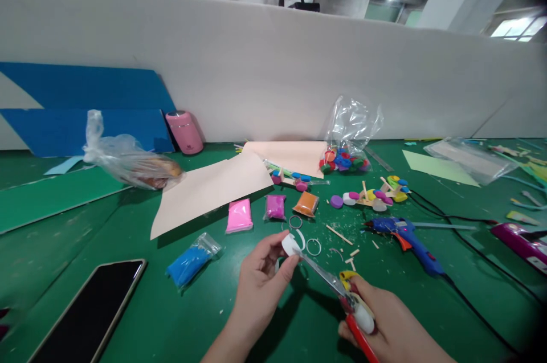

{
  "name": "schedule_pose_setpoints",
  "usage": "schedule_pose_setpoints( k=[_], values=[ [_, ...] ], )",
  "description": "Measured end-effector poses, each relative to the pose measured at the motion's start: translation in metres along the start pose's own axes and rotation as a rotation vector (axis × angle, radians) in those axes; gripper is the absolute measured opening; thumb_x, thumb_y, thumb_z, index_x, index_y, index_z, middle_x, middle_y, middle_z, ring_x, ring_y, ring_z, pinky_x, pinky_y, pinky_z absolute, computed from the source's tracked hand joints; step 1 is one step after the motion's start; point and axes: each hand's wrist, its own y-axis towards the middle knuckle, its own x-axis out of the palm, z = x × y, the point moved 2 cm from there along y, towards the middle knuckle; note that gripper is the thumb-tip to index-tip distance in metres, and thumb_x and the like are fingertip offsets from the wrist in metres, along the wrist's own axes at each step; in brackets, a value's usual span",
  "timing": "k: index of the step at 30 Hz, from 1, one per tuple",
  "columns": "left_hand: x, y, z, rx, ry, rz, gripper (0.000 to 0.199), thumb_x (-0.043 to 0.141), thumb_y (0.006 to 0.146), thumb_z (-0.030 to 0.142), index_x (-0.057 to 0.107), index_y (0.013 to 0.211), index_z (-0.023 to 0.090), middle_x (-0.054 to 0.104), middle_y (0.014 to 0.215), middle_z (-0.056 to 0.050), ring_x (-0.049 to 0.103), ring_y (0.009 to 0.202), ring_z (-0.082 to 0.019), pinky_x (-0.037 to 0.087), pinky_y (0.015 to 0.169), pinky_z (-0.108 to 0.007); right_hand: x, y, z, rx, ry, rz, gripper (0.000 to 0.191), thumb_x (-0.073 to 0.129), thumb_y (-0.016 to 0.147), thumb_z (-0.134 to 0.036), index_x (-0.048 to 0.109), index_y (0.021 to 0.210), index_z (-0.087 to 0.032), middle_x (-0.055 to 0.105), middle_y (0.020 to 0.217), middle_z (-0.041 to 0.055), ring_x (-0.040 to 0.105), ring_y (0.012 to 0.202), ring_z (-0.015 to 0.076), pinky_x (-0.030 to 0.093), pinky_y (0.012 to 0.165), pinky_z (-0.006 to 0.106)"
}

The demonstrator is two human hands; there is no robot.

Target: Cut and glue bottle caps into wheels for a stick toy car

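Note:
Near the front middle, my left hand (267,272) pinches a small white piece (291,245) between thumb and fingers, with a thin white curved strip beside it. My right hand (380,314) is closed round a pair of scissors (327,277) with red and yellow handles. The scissors point up and left, and their tips meet the white piece. Another white rounded object shows by the right palm, partly hidden. Small rings (313,247) lie on the green table just beyond the hands.
A blue glue gun (405,235) with a cord lies at the right. Clay packets (239,215) and coloured assembled pieces (376,196) sit farther back. At the left are a phone (92,309), a bag of blue material (192,260) and a pink bottle (184,132).

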Motion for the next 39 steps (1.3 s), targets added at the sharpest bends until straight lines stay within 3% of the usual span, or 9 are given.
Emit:
schedule_pose_setpoints(
  k=[29, 39],
  values=[
    [-0.003, 0.0, -0.011, 0.085, -0.003, -0.002, 0.028, 0.064, 0.068, 0.014, 0.062, 0.094, 0.021, 0.067, 0.088, -0.002, 0.061, 0.08, -0.013, 0.048, 0.073, -0.021, 0.002, 0.001, 0.005, -0.014, -0.045, 0.017, 0.027, 0.056, 0.068, -0.042, 0.038, 0.069, -0.023, 0.053, 0.061, -0.003, 0.045, 0.052, 0.0127, 0.028, 0.046, 0.021],
    [-0.005, 0.002, -0.013, -0.145, -0.182, -0.01, 0.027, 0.064, 0.07, 0.021, 0.061, 0.096, 0.019, 0.069, 0.093, -0.004, 0.062, 0.084, -0.014, 0.047, 0.075, -0.021, -0.001, 0.0, -0.003, 0.019, -0.029, 0.029, 0.026, 0.058, 0.067, -0.039, 0.037, 0.068, -0.023, 0.052, 0.06, -0.0035, 0.043, 0.051, 0.0124, 0.029, 0.046, 0.021]
  ],
)
